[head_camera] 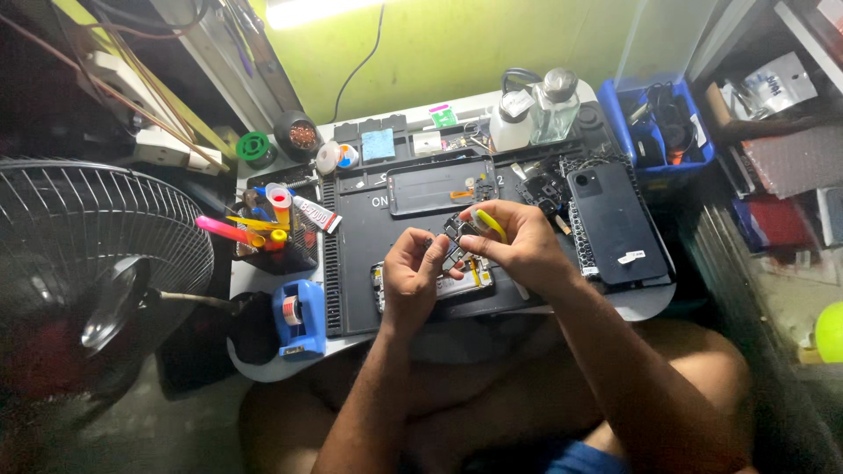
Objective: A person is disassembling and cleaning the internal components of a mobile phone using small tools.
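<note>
- left hand [411,274] pinches the circuit board [457,235] by its lower end
- right hand [518,241] clamps yellow tweezers [488,223] just above it, tips down-left

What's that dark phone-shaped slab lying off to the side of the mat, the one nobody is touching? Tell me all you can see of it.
The dark phone back cover is a flat, glossy blue-black slab with rounded corners, plastic or glass by its look. A small camera cluster sits near its far left corner, and a small white sticker lies near its near right corner. It lies flat, slightly angled, at the right edge of the black work mat. Neither hand touches it; the right hand is the closer one.
</note>
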